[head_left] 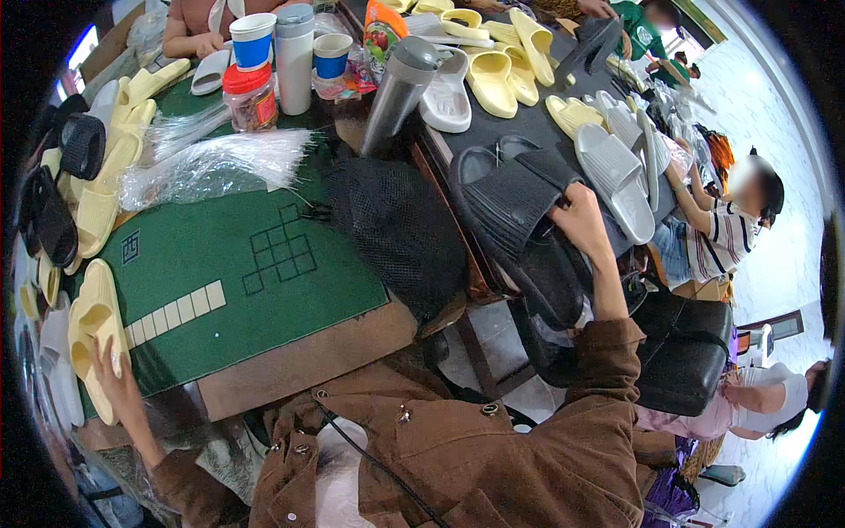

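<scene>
While gripped: black slipper [515, 198]; yellow slipper [92, 326]

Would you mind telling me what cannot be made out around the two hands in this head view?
- Left hand: its grip on the pale yellow foam slipper is unclear near the bent fisheye rim.
- Right hand: fingertips hidden inside the black rubber slide sandal.
- Stack of black sandals: count unclear, as they overlap.

Steel flask [398, 91] — blue cups [253, 40]; jar [251, 97]
</scene>
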Available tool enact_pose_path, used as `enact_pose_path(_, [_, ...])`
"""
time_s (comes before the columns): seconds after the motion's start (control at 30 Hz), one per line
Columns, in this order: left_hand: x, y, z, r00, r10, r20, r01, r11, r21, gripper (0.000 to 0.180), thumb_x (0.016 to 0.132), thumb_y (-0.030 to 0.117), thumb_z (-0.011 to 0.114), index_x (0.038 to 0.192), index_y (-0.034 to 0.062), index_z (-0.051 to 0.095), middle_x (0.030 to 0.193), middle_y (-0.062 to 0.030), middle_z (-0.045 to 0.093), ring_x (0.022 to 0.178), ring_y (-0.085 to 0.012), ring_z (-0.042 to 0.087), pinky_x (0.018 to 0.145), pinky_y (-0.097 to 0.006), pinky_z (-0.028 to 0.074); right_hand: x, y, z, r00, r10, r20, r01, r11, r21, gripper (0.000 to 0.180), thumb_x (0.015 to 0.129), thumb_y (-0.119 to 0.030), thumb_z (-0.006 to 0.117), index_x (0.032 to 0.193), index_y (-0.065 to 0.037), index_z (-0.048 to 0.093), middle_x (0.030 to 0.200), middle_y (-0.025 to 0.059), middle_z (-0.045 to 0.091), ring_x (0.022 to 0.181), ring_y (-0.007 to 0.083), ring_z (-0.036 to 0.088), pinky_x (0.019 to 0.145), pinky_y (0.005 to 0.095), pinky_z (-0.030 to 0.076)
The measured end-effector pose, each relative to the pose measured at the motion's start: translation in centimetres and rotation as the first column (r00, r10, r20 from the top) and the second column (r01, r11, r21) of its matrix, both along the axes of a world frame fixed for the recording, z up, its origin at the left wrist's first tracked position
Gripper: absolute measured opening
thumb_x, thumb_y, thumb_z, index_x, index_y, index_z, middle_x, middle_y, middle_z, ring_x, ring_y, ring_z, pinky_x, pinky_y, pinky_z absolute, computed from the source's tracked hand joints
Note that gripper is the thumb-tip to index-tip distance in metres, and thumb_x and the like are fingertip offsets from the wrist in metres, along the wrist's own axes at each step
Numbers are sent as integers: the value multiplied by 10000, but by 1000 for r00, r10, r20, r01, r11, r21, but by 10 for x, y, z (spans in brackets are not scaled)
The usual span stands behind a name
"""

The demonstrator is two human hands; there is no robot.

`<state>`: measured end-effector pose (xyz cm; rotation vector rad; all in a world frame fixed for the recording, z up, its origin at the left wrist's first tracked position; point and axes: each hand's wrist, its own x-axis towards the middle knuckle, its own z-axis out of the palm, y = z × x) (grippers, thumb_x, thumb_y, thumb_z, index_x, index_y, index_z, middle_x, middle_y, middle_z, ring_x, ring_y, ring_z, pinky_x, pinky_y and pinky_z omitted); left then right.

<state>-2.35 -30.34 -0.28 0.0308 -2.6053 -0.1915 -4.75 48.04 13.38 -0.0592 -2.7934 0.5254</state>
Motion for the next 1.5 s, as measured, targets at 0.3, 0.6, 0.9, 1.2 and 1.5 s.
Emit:
enact_pose_path(0.3, [27,155,59,984,-174,32,149,913,380,283,978,60,551,1240,-6,636,1398,-157,558,1355,-317,477,1130,-399,333,22,-171,30,933,307,-188,-355,872,-336,435,731,-36,700,1158,36,656,1208,226,666,1146,397,624,992,394,470])
enact_pose_path(0.6, [27,218,89,950,-299,-94,297,763,574,334,951,30,547,1276,-32,598,1326,-192,593,1273,-330,545,1080,-401,398,-41,-318,-52,881,458,-119,-461,777,-429,323,786,-133,711,997,94,625,968,305,623,958,477,585,862,497,473])
enact_pose_path(0.9, [25,228,55,929,-351,119,242,819,520,587,963,188,614,1490,54,392,1525,-204,364,1392,-399,373,1141,-447,321,-23,-346,-109,783,622,10,-456,585,-670,374,944,-82,606,1280,71,548,1087,166,583,851,197,656,726,308,508])
enact_pose_path(1.2, [3,238,46,936,-340,91,257,837,483,590,953,218,639,1471,49,412,1520,-205,361,1410,-431,332,1151,-493,303,-5,-305,-71,788,586,-190,-554,539,-635,502,833,172,484,1292,0,592,1358,159,566,1255,261,578,1082,352,451])
enact_pose_path(1.5, [-50,274,51,903,-415,111,407,910,82,514,907,234,672,1369,74,513,1422,-129,503,1333,-327,452,1129,-495,322,8,-291,-61,833,446,-328,-552,626,-551,233,906,118,568,1067,16,702,1139,144,687,1015,208,688,853,297,553])
